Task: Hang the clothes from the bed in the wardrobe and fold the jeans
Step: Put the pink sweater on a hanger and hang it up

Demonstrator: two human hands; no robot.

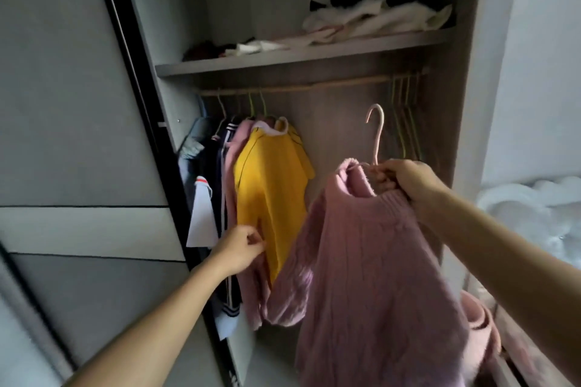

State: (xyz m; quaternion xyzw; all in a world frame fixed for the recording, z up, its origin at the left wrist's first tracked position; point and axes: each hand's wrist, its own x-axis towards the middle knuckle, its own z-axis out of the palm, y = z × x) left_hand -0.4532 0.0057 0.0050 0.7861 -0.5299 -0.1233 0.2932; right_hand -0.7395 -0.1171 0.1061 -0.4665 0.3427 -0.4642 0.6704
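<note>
Pink knitted sweater (371,261) on a pink hanger (376,138), held up in front of the open wardrobe, below the rail (314,85) and not yet hooked on it. We judge the knit to be soft, limp and fairly light. It drapes and bunches freely, so gripping the cloth would only stretch it. The stiff hanger neck, just under the hook, is the sound place to hold it.

The right hand (408,177) does so, its fingers (385,174) curled round the hanger neck and the gathered collar together. The left hand (240,250) reaches to the hung garments. Its fingers (256,240) are bent and, as far as we can tell, pinch the side edge of the yellow top (270,179).

A free stretch of rail lies between the yellow top and the bare hangers (405,116) at the right end. Above it, a shelf (298,56) carries loose pale and dark cloth (377,19).

The hanger's shoulders are hidden inside the knit, so we cannot check how they sit. The sweater's hem and right sleeve are cut off at the lower edge. Its left sleeve overlaps a second pink garment hanging behind the yellow top, and the two are hard to tell apart. A white mass (534,207) at the right is too blurred to name. Neither bed nor jeans can be made out.
</note>
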